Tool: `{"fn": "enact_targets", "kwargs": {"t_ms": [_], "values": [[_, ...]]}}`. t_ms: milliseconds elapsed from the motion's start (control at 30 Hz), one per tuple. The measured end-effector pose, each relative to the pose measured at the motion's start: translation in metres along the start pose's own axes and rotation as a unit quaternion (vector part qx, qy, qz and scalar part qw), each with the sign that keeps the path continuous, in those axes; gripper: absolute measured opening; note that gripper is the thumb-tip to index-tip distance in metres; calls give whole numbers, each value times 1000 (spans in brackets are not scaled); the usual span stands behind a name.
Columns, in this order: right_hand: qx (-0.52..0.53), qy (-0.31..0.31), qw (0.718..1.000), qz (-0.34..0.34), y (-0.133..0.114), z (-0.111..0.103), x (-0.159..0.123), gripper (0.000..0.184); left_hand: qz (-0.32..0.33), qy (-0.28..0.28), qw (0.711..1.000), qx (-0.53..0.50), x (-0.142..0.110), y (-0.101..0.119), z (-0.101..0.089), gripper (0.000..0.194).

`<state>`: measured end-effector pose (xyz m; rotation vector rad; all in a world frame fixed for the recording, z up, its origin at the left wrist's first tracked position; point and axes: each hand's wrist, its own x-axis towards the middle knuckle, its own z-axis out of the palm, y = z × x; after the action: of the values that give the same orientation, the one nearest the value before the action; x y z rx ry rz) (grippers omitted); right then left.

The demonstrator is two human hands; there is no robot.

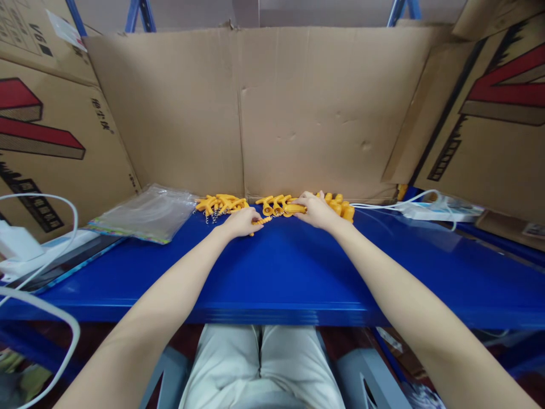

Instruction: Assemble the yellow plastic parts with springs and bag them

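Observation:
My left hand pinches a yellow corkscrew, its metal spiral pointing right. Across from it, my right hand has its fingers closed around a yellow hollow piece. Behind my left hand lies a heap of yellow T-handled corkscrews with bare metal spirals. Between the hands and toward the back stands a short row of yellow pieces with T-shaped tops and round open ends. Right of and partly behind my right hand are several yellow cylindrical sleeves. My fingers partly hide what they hold.
The blue table is backed by an upright cardboard sheet. Clear plastic bags lie at left, near a dark flat device and white cables. A white power strip lies at right. Cardboard boxes flank both sides.

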<state>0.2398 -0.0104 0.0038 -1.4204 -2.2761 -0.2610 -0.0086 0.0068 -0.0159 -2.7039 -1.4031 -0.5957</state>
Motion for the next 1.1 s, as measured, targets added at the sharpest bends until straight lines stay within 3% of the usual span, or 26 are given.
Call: {"fn": "enact_targets", "kwargs": {"t_ms": [800, 1100], "values": [[34, -6, 999, -26, 3, 3, 1, 39, 9, -2, 1000, 16, 3, -9, 0, 24], [46, 7, 997, -67, -1, 9, 1, 31, -9, 8, 996, 86, -4, 11, -11, 25]]}}
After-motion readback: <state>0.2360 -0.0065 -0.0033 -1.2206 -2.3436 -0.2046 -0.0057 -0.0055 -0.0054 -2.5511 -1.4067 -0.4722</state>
